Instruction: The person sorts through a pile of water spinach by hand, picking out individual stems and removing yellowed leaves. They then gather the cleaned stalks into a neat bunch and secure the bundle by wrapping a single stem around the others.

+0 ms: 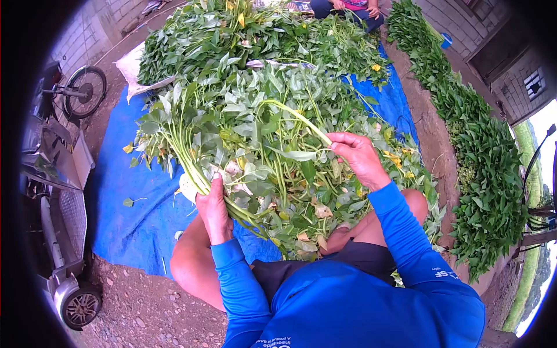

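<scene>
My left hand [213, 210] is closed around a bunch of long leafy green stems [184, 152], which look like water spinach. The leaves fan out up and left, and the cut ends point down toward my lap. Between the thumb and fingers of my right hand [358, 158] is the thick end of a single pale green stem [299, 118]. That stem arches up and left, its tip drooping over the pile. Below both hands spreads a loose heap of greens [313, 180] with some yellowed leaves.
A blue tarp [125, 214] lies under the heap. Farther off is a bigger mound of greens [197, 43], with a seated person [354, 8] behind it. A long row of greens [481, 156] runs along the right. A wheeled vehicle [64, 232] stands at left.
</scene>
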Available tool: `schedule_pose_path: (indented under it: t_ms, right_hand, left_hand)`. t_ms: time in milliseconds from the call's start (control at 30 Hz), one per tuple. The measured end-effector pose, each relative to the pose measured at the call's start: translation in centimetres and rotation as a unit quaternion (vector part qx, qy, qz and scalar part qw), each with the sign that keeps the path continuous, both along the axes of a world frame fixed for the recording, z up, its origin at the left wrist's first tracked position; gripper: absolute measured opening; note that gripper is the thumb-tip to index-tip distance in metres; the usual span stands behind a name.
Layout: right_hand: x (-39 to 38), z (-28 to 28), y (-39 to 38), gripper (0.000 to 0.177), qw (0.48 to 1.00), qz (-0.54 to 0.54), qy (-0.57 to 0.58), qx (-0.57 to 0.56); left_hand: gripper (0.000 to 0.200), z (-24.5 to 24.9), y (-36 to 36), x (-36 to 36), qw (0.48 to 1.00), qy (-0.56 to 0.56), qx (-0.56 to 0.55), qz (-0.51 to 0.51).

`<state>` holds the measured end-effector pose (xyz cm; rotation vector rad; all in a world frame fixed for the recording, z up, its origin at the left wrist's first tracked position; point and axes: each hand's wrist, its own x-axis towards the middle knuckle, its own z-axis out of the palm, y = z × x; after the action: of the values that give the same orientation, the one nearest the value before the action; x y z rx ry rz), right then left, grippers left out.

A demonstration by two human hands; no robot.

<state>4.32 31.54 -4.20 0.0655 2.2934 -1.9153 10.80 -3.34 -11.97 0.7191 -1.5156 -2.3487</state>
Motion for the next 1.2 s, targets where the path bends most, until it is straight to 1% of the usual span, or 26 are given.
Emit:
schedule_pose_path:
  t_ms: [33, 67, 133, 200, 267, 333, 367, 400, 467, 533, 567, 600, 667, 700, 767, 800, 833, 867, 933, 967, 1000, 1067, 1100, 1133, 1200]
  right_hand:
    - [0.3, -0.1, 0.1, 0.029, 1.0, -0.007, 0.007, -0.013]
    - [0.5, -0.1, 0.1, 0.029, 0.999, -0.009, 0.049, 0.0]
    - [0.9, 0.4, -0.4, 0.028, 0.991, -0.014, 0.133, 0.028]
    - [1.2, 1.4, -0.8, 0.028, 0.973, -0.042, 0.192, 0.123]
    - [1.4, 2.3, -1.6, 0.029, 0.94, -0.075, 0.249, 0.221]
    - [1.5, 3.2, -2.4, 0.028, 0.908, -0.092, 0.295, 0.283]
    - [1.6, 3.0, -2.7, 0.028, 0.89, -0.095, 0.322, 0.308]
    - [1.7, 2.8, -3.1, 0.028, 0.872, -0.097, 0.348, 0.331]
    - [2.1, 1.8, -4.2, 0.029, 0.881, -0.081, 0.319, 0.339]
    - [3.5, -0.9, -5.6, 0.029, 0.893, -0.052, 0.287, 0.343]
    - [4.4, -2.4, -6.2, 0.03, 0.902, -0.021, 0.255, 0.349]
    - [5.1, -4.7, -6.6, 0.03, 0.925, 0.008, 0.197, 0.326]
    - [6.3, -9.8, -6.8, 0.03, 0.955, 0.057, 0.085, 0.277]
    - [6.8, -11.7, -6.7, 0.03, 0.964, 0.067, 0.059, 0.249]
    - [7.5, -15.2, -6.4, 0.03, 0.971, 0.077, 0.044, 0.22]
    - [7.8, -16.2, -6.4, 0.03, 0.975, 0.079, 0.038, 0.205]
    - [8.1, -16.3, -6.6, 0.029, 0.976, 0.083, 0.009, 0.202]
    - [8.3, -16.5, -7.0, 0.03, 0.977, 0.099, 0.014, 0.188]
    - [8.9, -18.0, -7.9, 0.03, 0.978, 0.132, 0.025, 0.158]
    - [9.4, -19.1, -8.5, 0.03, 0.982, 0.13, 0.055, 0.124]
    - [9.0, -18.3, -8.6, 0.03, 0.979, 0.15, 0.058, 0.125]
    - [8.0, -15.1, -9.0, 0.029, 0.972, 0.189, 0.059, 0.127]
    - [7.0, -14.7, -9.3, 0.029, 0.992, 0.11, -0.007, 0.06]
    - [5.8, -14.3, -9.4, 0.028, 0.996, 0.046, -0.022, 0.07]
    - [3.1, -14.4, -9.1, 0.03, 0.989, -0.004, -0.035, 0.145]
  left_hand:
    - [0.031, -0.3, 0.7, -0.5, 1.0, 0.014, -0.024, 0.008]
    - [0.033, -0.7, 1.3, -1.0, 0.998, 0.029, -0.048, 0.015]
    - [0.028, -1.0, 1.9, -1.3, 0.993, -0.031, -0.114, -0.028]
    - [0.026, -1.9, 3.5, -2.7, 0.994, 0.018, -0.103, -0.006]
    - [0.026, -1.9, 4.7, -3.2, 0.99, -0.002, -0.142, -0.02]
    - [0.027, -1.8, 6.4, -3.9, 0.992, -0.012, -0.125, -0.027]
    - [0.028, -2.0, 7.1, -4.3, 0.99, -0.021, -0.136, -0.029]
    - [0.029, -2.4, 8.1, -4.6, 0.994, 0.005, -0.104, -0.029]
    - [0.029, -2.6, 10.0, -4.9, 0.997, 0.018, -0.049, -0.049]
    - [0.026, -4.7, 11.1, -5.2, 0.996, -0.033, 0.033, -0.076]
    - [0.026, -5.7, 11.1, -4.9, 0.983, -0.031, 0.132, -0.127]
    - [0.031, -7.3, 11.0, -4.6, 0.958, -0.057, 0.226, -0.169]
    - [0.038, -9.7, 11.1, -3.9, 0.915, -0.08, 0.348, -0.188]
    - [0.042, -11.4, 11.2, -3.4, 0.897, -0.082, 0.384, -0.202]
    - [0.043, -12.6, 11.2, -2.1, 0.881, -0.118, 0.412, -0.2]
    - [0.043, -13.3, 11.2, -1.7, 0.872, -0.136, 0.424, -0.202]
    - [0.046, -15.0, 11.7, -1.9, 0.886, -0.108, 0.427, -0.143]
    - [0.044, -16.5, 12.1, -1.7, 0.908, -0.141, 0.372, -0.129]
    - [0.042, -15.5, 12.4, -0.6, 0.94, -0.202, 0.255, -0.099]
    - [0.038, -15.6, 12.5, -0.4, 0.95, -0.174, 0.241, -0.098]
    - [0.027, -15.8, 12.0, -0.5, 0.955, -0.199, 0.219, -0.038]
    - [0.022, -12.7, 9.0, -0.5, 0.971, -0.191, 0.145, -0.011]
    - [0.021, -11.0, 7.3, -0.6, 0.98, -0.171, 0.105, 0.014]
    - [0.019, -9.4, 5.5, -1.1, 0.986, -0.148, 0.065, 0.042]
    - [0.02, -7.3, 2.0, -1.4, 0.993, -0.102, -0.037, 0.055]
